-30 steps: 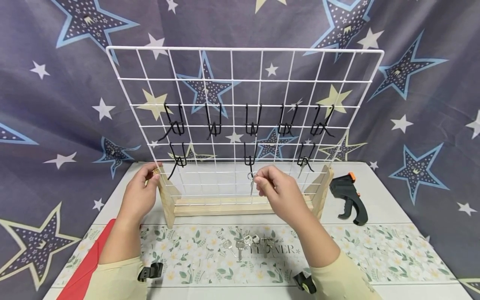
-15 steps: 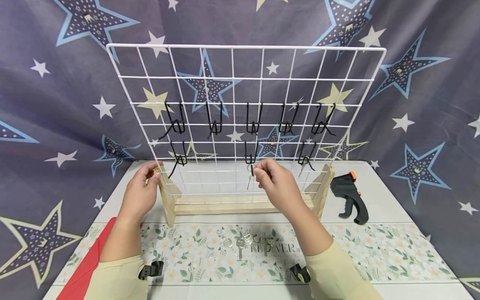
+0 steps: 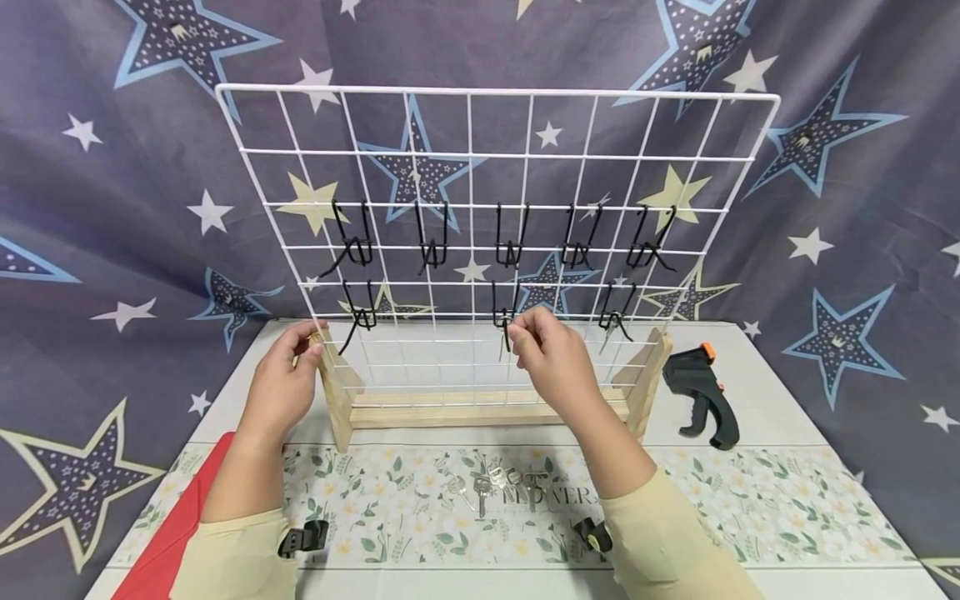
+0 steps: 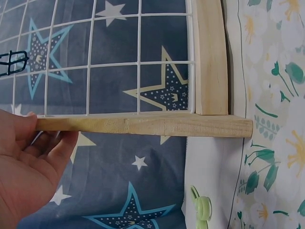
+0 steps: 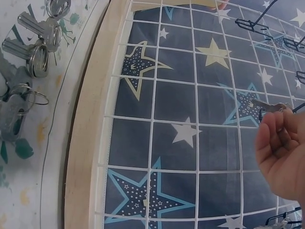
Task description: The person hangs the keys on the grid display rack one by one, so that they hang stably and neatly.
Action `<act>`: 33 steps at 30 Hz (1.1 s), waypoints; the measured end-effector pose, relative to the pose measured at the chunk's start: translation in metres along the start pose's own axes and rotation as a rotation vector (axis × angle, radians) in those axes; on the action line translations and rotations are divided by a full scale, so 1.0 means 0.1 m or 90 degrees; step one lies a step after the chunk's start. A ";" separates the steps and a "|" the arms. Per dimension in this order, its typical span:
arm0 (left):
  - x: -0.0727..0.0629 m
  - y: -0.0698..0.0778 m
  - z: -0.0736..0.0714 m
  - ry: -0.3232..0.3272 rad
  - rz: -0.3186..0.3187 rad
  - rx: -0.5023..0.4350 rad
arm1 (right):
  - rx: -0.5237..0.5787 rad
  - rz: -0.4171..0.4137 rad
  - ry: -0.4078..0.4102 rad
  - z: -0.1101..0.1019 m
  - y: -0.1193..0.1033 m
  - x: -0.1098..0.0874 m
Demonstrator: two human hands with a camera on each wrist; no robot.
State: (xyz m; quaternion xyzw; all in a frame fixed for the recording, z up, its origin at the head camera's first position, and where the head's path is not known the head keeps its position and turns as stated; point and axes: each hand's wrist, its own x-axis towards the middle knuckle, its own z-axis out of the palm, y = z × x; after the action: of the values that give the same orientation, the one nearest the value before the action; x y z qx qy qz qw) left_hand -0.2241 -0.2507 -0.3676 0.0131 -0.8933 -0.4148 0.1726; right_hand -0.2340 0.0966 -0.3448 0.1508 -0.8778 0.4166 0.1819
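Observation:
My left hand (image 3: 281, 379) holds the top of the left wooden side support (image 4: 157, 126) of a white wire grid rack (image 3: 498, 90). My right hand (image 3: 555, 354) pinches a small key (image 5: 268, 106) by its ring, close against the lower middle black hook (image 3: 504, 318). The fingers partly hide the ring, so I cannot tell whether it is round the hook's prong. Another key (image 3: 609, 335) hangs on the lower right hook (image 3: 615, 315). Several loose keys (image 3: 482, 492) with rings lie on the floral runner in front of the rack.
Several black hooks (image 3: 432, 250) line the upper row, and another hook (image 3: 362, 315) sits lower left. A black clamp (image 3: 699, 392) with orange tips lies right of the rack. A red item (image 3: 180, 521) lies under the left forearm. A star-patterned curtain (image 3: 90, 208) hangs behind.
My right hand has risen slightly and moved the key up from below the lower middle hook's tip to its upper part. My left hand stays on the wooden support.

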 end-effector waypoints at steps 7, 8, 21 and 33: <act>0.00 0.01 -0.01 0.000 -0.004 -0.002 | -0.008 0.010 0.009 0.03 0.01 0.05; 0.00 0.01 -0.01 0.000 -0.005 -0.003 | -0.008 0.010 0.012 0.04 0.01 0.05; 0.00 0.01 0.00 -0.002 -0.005 -0.002 | 0.010 0.047 0.008 0.03 0.04 0.04; -0.01 0.01 0.00 -0.004 -0.004 0.001 | -0.010 0.054 -0.103 -0.08 0.23 -0.23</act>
State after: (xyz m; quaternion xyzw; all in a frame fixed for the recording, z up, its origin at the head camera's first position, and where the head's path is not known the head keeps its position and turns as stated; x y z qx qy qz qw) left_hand -0.2228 -0.2501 -0.3670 0.0150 -0.8941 -0.4147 0.1683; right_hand -0.2218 0.1192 -0.3661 0.1452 -0.8984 0.4038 0.0936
